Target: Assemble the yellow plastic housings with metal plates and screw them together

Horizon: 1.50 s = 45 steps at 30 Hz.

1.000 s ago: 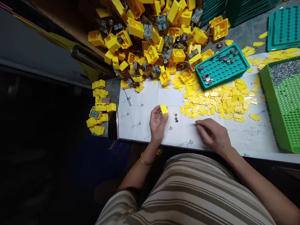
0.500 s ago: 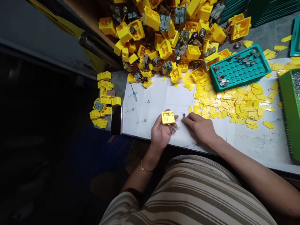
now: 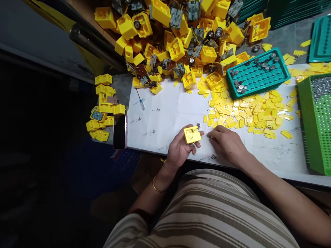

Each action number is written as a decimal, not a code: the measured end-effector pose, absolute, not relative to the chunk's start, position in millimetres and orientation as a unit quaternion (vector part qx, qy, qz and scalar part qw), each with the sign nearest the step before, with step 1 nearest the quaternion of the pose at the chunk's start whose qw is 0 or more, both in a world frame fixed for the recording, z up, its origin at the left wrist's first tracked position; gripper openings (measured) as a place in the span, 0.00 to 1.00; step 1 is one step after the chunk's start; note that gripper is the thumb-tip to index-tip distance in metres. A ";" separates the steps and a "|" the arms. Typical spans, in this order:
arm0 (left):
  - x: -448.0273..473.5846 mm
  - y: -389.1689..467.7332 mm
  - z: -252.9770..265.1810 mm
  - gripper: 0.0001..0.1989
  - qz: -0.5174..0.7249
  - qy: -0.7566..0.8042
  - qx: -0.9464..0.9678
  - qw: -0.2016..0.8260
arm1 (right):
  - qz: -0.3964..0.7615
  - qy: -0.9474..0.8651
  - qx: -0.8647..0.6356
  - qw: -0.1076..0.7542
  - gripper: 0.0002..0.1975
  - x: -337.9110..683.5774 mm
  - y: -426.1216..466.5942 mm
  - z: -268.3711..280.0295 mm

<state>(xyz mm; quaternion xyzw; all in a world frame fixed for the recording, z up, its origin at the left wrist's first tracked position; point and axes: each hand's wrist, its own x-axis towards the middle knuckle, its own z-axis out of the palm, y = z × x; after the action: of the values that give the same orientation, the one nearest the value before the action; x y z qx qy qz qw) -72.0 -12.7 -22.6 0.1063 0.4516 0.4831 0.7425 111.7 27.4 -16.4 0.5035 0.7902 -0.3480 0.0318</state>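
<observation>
My left hand point(image 3: 179, 150) holds a small yellow plastic case point(image 3: 192, 135), its recessed side and speaker holes facing up, a little above the table's front part. Just beyond the case lie small dark button cells point(image 3: 198, 126) on the white paper. To the right, my right hand point(image 3: 227, 143) rests low over the paper with thumb and fingers pinched together. A speck of yellow shows at its fingertips, too small to name. Loose flat yellow covers point(image 3: 241, 113) spread just past that hand.
A teal tray point(image 3: 258, 93) holds several button cells. Yellow housings point(image 3: 176, 49) with wires and boards are heaped at the back. A green basket point(image 3: 309, 127) with small metal parts stands right. A phone point(image 3: 119, 132), a screwdriver point(image 3: 141, 101) and more housings point(image 3: 103, 107) lie left.
My right hand has drawn back to the right from the button cells, which stay on the paper. My left hand has moved right with the case, closer to the cells. The view has shifted slightly.
</observation>
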 end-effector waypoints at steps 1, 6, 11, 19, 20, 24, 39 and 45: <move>-71.3 -13.6 -23.1 0.19 0.482 0.453 0.109 0.742 | -0.340 0.788 0.512 0.037 0.12 112.5 27.4 -15.9; -68.5 -16.7 -25.6 0.19 0.470 0.449 0.116 0.751 | -0.334 0.786 0.520 0.021 0.09 120.9 26.2 -16.0; -64.6 -16.2 -26.7 0.20 0.464 0.436 0.125 0.761 | -0.327 0.796 0.510 0.022 0.12 125.0 24.6 -15.9; -57.6 -17.1 -26.5 0.20 0.443 0.433 0.129 0.774 | -0.353 0.756 0.541 -0.106 0.09 137.8 19.6 -18.6; -56.2 -16.9 -26.6 0.20 0.441 0.430 0.131 0.777 | -0.392 0.722 0.543 -0.171 0.07 140.3 19.5 -19.0; -49.1 -16.0 -27.5 0.20 0.439 0.421 0.149 0.779 | -0.544 0.562 0.525 -0.337 0.06 142.0 15.8 -14.3; -23.2 -21.1 -22.1 0.19 0.486 0.461 0.206 0.714 | -0.356 0.714 0.507 -0.326 0.06 121.2 4.8 5.0; -17.5 -20.9 -22.4 0.17 0.505 0.461 0.182 0.707 | -0.220 0.778 0.539 -0.237 0.11 118.0 1.1 8.0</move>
<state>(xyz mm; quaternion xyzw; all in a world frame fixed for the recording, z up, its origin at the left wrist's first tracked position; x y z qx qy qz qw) -17.5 -20.9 -22.4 0.1824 0.4608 0.5051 0.7066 118.0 1.1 8.0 0.5393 0.7777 -0.2200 -0.2368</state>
